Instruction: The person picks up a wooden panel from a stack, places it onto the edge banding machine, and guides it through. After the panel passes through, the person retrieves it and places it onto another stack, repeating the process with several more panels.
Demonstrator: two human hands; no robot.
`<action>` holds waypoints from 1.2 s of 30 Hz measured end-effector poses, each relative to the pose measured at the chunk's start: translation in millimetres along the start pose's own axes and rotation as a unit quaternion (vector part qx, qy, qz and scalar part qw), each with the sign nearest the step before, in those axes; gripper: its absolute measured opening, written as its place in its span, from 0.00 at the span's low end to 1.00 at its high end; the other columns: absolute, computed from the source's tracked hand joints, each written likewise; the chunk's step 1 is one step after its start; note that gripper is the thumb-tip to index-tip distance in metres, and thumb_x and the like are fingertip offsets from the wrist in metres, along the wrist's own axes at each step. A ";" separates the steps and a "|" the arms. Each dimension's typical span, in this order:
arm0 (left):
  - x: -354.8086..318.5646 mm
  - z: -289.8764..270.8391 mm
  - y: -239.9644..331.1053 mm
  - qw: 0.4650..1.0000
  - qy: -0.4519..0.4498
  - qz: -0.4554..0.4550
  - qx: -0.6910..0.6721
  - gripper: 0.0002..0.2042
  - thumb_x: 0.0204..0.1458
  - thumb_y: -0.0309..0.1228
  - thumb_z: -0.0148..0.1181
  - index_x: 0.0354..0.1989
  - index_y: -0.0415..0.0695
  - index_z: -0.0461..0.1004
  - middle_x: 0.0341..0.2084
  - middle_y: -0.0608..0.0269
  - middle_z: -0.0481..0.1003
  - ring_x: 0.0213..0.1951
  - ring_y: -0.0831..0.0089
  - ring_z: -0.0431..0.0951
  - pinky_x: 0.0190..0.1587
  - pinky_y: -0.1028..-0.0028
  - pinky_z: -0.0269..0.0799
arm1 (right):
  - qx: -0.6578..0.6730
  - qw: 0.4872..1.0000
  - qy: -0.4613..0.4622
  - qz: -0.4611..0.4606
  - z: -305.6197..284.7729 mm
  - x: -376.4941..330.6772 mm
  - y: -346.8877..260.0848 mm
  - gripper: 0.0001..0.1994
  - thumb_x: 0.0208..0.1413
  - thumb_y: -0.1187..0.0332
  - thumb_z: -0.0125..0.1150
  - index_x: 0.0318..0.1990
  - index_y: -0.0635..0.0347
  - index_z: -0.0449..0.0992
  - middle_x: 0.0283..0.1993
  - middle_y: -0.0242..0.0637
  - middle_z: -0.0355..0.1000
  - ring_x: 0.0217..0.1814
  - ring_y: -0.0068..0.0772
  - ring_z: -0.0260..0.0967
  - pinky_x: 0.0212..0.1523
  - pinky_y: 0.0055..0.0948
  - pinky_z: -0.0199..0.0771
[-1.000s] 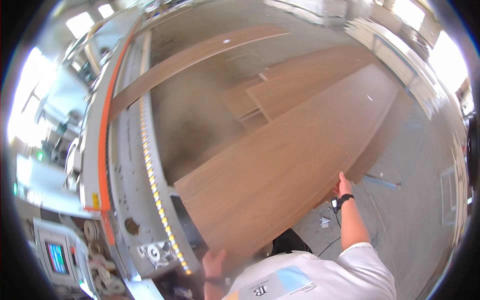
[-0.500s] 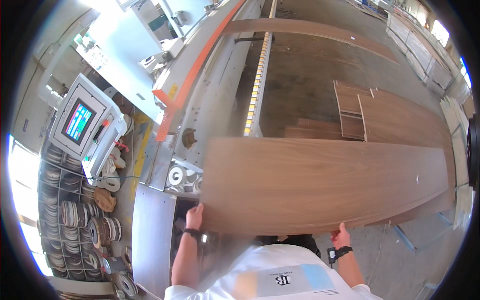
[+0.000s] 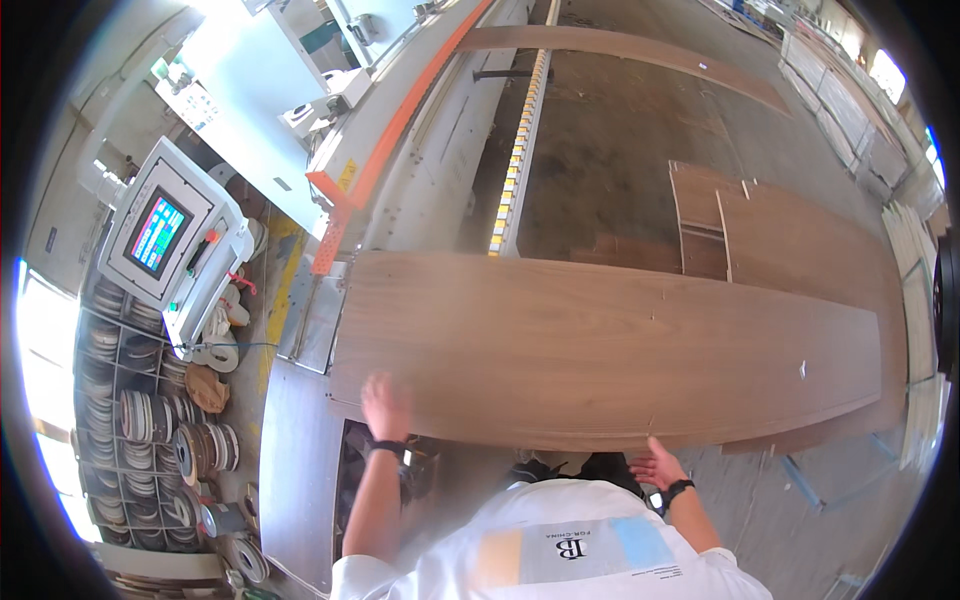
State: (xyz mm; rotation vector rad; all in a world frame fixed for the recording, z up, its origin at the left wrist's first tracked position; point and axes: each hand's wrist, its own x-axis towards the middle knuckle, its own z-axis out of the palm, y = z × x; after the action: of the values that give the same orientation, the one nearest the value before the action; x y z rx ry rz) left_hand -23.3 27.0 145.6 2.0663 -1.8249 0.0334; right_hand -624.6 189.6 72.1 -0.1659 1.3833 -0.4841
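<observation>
A long wood-grain panel (image 3: 600, 350) lies across in front of me. Its left end rests against the metal edge of a long machine (image 3: 322, 318). My left hand (image 3: 386, 408) is flat over the panel's near left corner, blurred by motion, with its fingers stretched forward. At the near long edge, toward the right, my right hand (image 3: 657, 468) has its fingers apart and the thumb beside the edge. It does not grip the panel. Dark bands are on both wrists.
An orange guard rail (image 3: 390, 130) and a strip of yellow-and-white rollers (image 3: 515, 165) run away along the machine. A control screen (image 3: 160, 235) stands at left above racked edge-band rolls (image 3: 150, 420). More brown panels (image 3: 800, 225) lie to the right. A blue metal frame (image 3: 808, 482) shows below.
The panel has slid left, its left end now reaching the machine's edge. My left hand moved from the panel's end corner onto its face, and my right hand has opened and shifted left.
</observation>
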 end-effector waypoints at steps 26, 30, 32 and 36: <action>-36.7 21.6 109.2 0.981 -0.134 -0.056 0.129 0.34 0.60 0.49 0.52 0.71 0.44 0.58 0.75 0.53 0.49 0.76 0.52 0.44 0.75 0.49 0.36 | 0.261 0.886 0.355 -0.147 -421.9 58.2 -3.2 0.46 0.59 0.31 0.50 0.70 0.63 0.61 0.70 0.46 0.64 0.69 0.50 0.61 0.67 0.52 0.61; -31.9 -0.8 95.0 0.983 -0.102 -0.064 0.140 0.34 0.56 0.45 0.59 0.70 0.46 0.60 0.74 0.56 0.53 0.76 0.56 0.46 0.76 0.51 0.37 | 0.270 0.896 0.327 -0.130 -397.7 55.6 -6.3 0.44 0.60 0.30 0.46 0.70 0.59 0.61 0.69 0.45 0.65 0.68 0.51 0.62 0.66 0.51 0.62; -25.9 -7.2 88.2 0.983 -0.100 -0.063 0.141 0.34 0.56 0.45 0.58 0.70 0.45 0.60 0.74 0.56 0.53 0.76 0.57 0.47 0.76 0.52 0.38 | 0.201 0.886 0.382 -0.167 -394.2 47.7 -1.2 0.42 0.61 0.30 0.43 0.69 0.55 0.63 0.66 0.43 0.68 0.66 0.48 0.64 0.65 0.49 0.64; -8.8 -5.2 61.0 0.982 -0.104 -0.057 0.147 0.33 0.58 0.47 0.55 0.70 0.46 0.60 0.74 0.57 0.53 0.76 0.59 0.47 0.76 0.52 0.38 | 0.187 0.892 0.391 -0.127 -356.6 34.1 -13.0 0.42 0.60 0.29 0.43 0.68 0.55 0.64 0.64 0.42 0.68 0.63 0.47 0.64 0.61 0.48 0.65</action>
State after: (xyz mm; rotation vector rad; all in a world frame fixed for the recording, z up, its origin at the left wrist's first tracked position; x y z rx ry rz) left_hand -82.0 31.9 164.2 2.4579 -1.9144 0.0629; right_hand -968.8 223.0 -22.4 0.1947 2.0264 -1.1093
